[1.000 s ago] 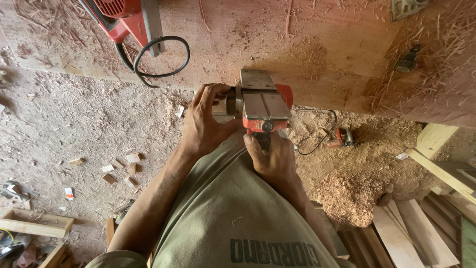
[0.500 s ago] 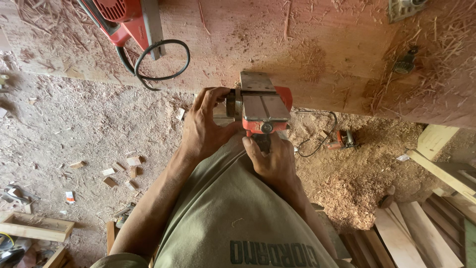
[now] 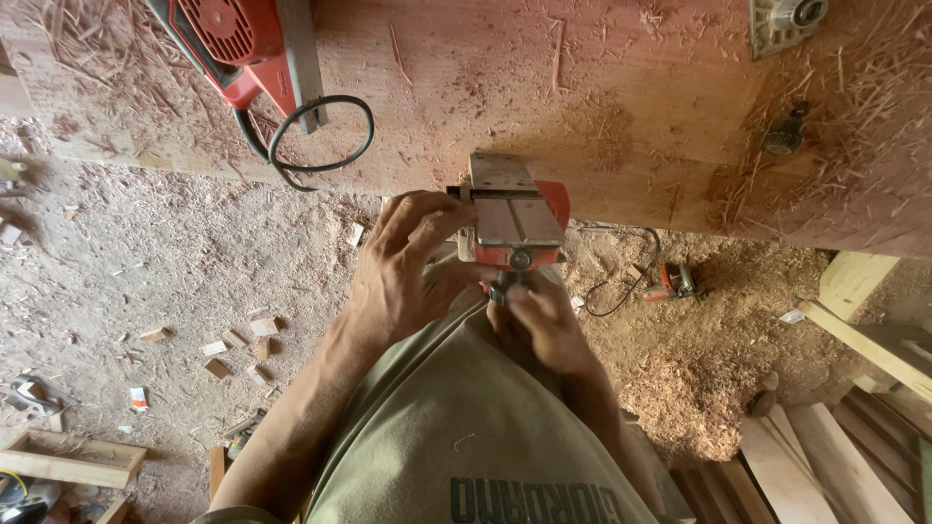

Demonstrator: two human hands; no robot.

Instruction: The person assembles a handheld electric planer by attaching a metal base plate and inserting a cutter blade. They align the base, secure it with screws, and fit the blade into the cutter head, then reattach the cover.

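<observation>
Left hand (image 3: 408, 277): fingers curled around the side of the red planer (image 3: 513, 223), centre frame.
Right hand (image 3: 542, 320): fingers closed on its knob at the near end.
Planer: upside down, at the bench (image 3: 621, 107) edge.
Upper left: red saw (image 3: 238, 44), looped black cable (image 3: 320, 136).

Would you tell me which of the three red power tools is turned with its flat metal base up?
The one held in both hands at the bench edge, the planer; the others lie on the bench and on the sawdust floor.
</observation>
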